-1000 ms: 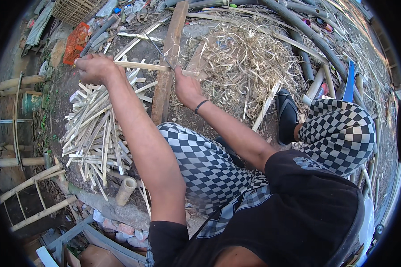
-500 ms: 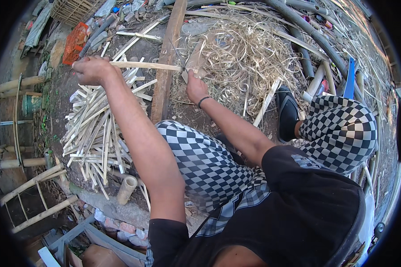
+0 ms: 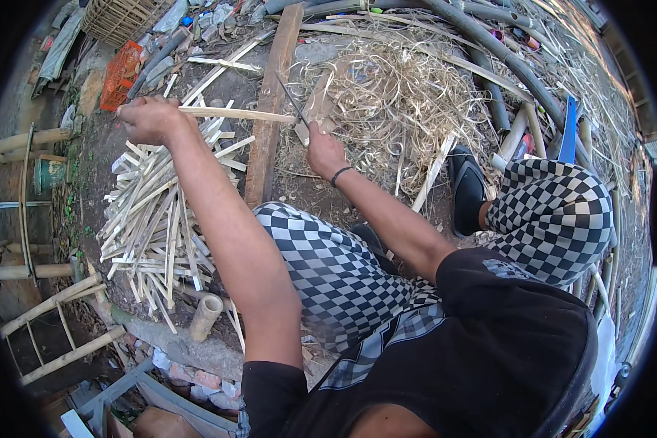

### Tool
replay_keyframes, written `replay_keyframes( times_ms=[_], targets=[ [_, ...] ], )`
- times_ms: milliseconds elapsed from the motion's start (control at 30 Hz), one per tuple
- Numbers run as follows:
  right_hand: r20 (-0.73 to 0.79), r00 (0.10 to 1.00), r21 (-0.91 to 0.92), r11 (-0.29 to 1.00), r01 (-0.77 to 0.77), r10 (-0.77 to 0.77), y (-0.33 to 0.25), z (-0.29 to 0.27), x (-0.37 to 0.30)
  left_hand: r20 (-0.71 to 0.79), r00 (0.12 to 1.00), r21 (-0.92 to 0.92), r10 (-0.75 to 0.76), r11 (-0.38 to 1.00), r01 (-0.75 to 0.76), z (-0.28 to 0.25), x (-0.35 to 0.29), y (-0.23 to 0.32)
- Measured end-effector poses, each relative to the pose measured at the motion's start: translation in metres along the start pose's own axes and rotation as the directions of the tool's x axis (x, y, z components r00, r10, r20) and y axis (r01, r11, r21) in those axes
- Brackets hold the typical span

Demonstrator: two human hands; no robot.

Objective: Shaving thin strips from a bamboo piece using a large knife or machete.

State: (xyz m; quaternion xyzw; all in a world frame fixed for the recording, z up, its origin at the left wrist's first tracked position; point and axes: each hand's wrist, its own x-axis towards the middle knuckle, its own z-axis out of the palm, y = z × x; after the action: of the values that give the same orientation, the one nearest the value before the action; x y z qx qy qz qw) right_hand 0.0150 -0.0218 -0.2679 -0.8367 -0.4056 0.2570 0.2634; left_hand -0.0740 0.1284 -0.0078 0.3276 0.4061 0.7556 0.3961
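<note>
left hand [image 3: 152,120]: closed round strip [image 3: 244,114], left end | right hand [image 3: 326,153]: closed on knife [image 3: 291,96], by strip's right end | strip axis: left-right between hands

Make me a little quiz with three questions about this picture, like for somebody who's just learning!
1. Pick one: what does the left hand hold?
a) an orange crate
b) a pale strip
c) a blue saw

2. True or false: the right hand is empty.

3. Fill in the blank: in the picture, the heap of curly shavings lies to the ____ of the wooden plank.

Key:
1. b
2. False; it grips a knife with a thin, dark blade.
3. right
</note>
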Motion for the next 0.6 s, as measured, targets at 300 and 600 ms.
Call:
replay_keyframes(
  times_ms=[300,600],
  targets=[
    [-0.016,0.998,-0.020,0.998,0.059,-0.059,0.018,-0.001,0.004,0.028,1.000,-0.011,-0.006,1.000,0.006,-0.001,0.000,-0.001],
    [-0.022,1.000,-0.026,1.000,-0.001,0.000,0.038,0.004,0.008,0.003,1.000,0.017,-0.013,1.000,0.013,0.007,-0.009,0.001]
  ],
)
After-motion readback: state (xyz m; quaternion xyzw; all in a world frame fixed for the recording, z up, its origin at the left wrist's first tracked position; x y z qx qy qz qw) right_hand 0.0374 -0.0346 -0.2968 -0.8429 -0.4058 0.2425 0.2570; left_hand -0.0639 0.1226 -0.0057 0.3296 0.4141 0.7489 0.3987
